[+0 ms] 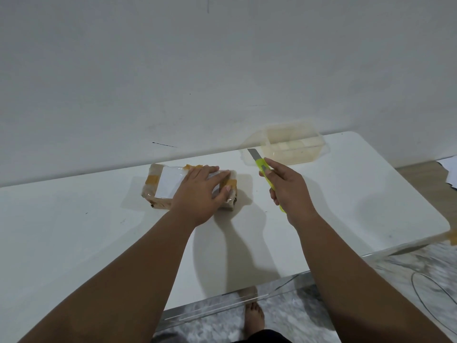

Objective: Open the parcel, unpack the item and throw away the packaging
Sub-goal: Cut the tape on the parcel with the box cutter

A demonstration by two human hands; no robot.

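Observation:
A small brown parcel [162, 186] wrapped in clear film, with a white label and orange tape patches, lies on the white table [74, 231] near its far edge. My left hand [200, 194] rests flat on the parcel's right half, fingers spread over the top and thumb down the front side. My right hand [286, 189] hovers to the right of the parcel, closed around a yellow-green utility knife [261, 164]. Its blade is extended and points up and away, apart from the parcel.
A clear plastic container [294, 144] with pale blocks inside stands at the table's back right, against the wall. The table's right and near edges are close; below them show patterned floor, a cable [425, 293] and my bare foot [254, 315].

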